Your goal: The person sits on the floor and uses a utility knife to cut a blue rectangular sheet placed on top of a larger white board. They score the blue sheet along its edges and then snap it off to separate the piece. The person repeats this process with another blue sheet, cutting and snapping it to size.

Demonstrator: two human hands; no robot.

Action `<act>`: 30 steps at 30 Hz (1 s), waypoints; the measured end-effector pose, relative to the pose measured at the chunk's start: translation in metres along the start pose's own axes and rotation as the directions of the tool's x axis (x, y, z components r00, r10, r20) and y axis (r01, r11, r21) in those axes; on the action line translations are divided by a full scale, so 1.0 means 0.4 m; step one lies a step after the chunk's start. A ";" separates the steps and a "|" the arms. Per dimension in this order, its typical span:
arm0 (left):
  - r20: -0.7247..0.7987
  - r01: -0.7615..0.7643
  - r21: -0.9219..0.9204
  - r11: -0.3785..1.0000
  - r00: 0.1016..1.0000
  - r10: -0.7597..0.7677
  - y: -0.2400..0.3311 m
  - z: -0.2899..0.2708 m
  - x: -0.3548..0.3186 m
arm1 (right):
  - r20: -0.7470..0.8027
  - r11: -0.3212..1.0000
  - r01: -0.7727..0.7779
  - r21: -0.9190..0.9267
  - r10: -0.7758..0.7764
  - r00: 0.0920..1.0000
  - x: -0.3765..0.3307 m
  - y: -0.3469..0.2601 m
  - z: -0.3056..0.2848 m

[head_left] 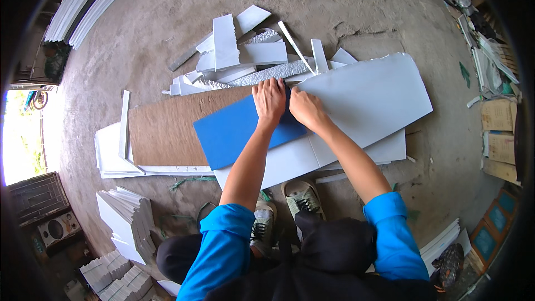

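Observation:
A flat blue board [231,128] lies slanted over a long white foam sheet [356,95] in front of me. My left hand [270,101] bears down near the blue board's far edge, its fingers bent together over that edge. Just to its right, my right hand [307,108] is closed beside the blue board's dark right end. Whatever sits in that fist is hidden by the fingers. Under the blue board, to the left, a brown wooden board [167,128] rests on more white sheets.
White foam offcuts [225,42] are heaped beyond the boards. A narrow white strip [124,125] lies on the left end. Stacked white pieces [127,220] stand on the floor at near left. My shoes [302,196] are close to the near edge. Cardboard boxes [497,117] line the right side.

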State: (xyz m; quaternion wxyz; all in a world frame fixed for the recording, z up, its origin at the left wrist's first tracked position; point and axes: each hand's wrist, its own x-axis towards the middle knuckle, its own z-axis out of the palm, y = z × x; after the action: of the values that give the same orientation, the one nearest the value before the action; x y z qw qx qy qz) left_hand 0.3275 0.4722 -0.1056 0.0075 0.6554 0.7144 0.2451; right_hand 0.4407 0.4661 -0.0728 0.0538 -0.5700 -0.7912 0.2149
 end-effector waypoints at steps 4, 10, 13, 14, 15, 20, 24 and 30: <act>0.015 0.015 0.010 1.000 1.000 -0.016 -0.004 0.001 -0.002 | 0.091 0.998 -0.065 -0.007 0.065 0.994 -0.008 -0.015 -0.014; 0.011 0.027 0.008 1.000 1.000 -0.027 0.001 -0.002 -0.007 | 0.284 0.989 -0.148 0.019 0.137 0.949 -0.278 0.030 0.006; 0.023 0.016 0.017 1.000 1.000 -0.016 0.004 -0.006 -0.009 | 0.309 0.986 -0.165 0.002 0.156 0.938 -0.363 0.029 0.008; 0.023 0.014 0.013 1.000 1.000 -0.014 0.002 -0.007 -0.012 | 0.329 0.985 -0.174 0.000 0.165 0.930 -0.372 0.031 0.008; 0.016 0.005 0.008 1.000 1.000 -0.005 0.001 -0.005 -0.005 | 0.338 0.988 -0.155 -0.001 0.147 0.930 -0.362 0.035 0.001; 0.048 0.021 -0.022 1.000 0.999 -0.020 -0.010 -0.011 0.000 | 0.280 0.998 -0.064 -0.006 0.063 0.958 -0.275 0.016 -0.120; 0.030 0.023 -0.078 0.997 0.999 -0.021 -0.008 -0.006 0.002 | 0.077 0.997 -0.071 0.001 0.071 0.995 -0.128 -0.007 -0.109; -0.039 0.007 -0.100 0.995 0.999 -0.011 -0.007 -0.002 -0.002 | -0.003 0.999 -0.028 0.016 0.028 1.000 -0.042 -0.008 -0.020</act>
State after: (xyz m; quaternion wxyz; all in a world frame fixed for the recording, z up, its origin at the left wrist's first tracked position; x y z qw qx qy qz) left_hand 0.3249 0.4710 -0.1061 0.0271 0.6459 0.7043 0.2933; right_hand 0.4464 0.4519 -0.0615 0.0568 -0.5808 -0.7814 0.2210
